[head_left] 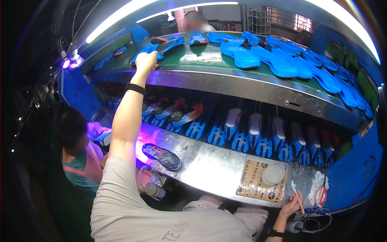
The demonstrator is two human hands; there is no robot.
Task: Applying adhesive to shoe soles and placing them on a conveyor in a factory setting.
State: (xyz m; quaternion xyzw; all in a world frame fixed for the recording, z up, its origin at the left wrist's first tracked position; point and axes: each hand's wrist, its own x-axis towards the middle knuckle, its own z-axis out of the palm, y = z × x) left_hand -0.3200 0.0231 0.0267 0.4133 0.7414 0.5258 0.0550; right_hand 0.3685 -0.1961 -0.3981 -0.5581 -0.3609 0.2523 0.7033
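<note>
My left hand (146, 62) is stretched out to the upper shelf, its fingers closed on a blue shoe sole (139, 57) at the left end. Low on the right, my right hand (291, 206) grips a small brush (298, 197) by its wooden handle, bristles up and whitish. Beside the brush, a round tub of pale liquid (274, 174) stands on a brown printed cardboard sheet (248, 177). On the metal bench (201, 167), a dark shoe sole with red marks (162, 156) lies flat, away from both hands.
Many blue soles (278, 62) overlap along the green upper belt (197, 58). Under it, shoes on blue holders (254, 125) stand in a row. A white rag (318, 187) lies at the bench's right end. One person (82, 149) is at left, another (195, 22) beyond the shelf.
</note>
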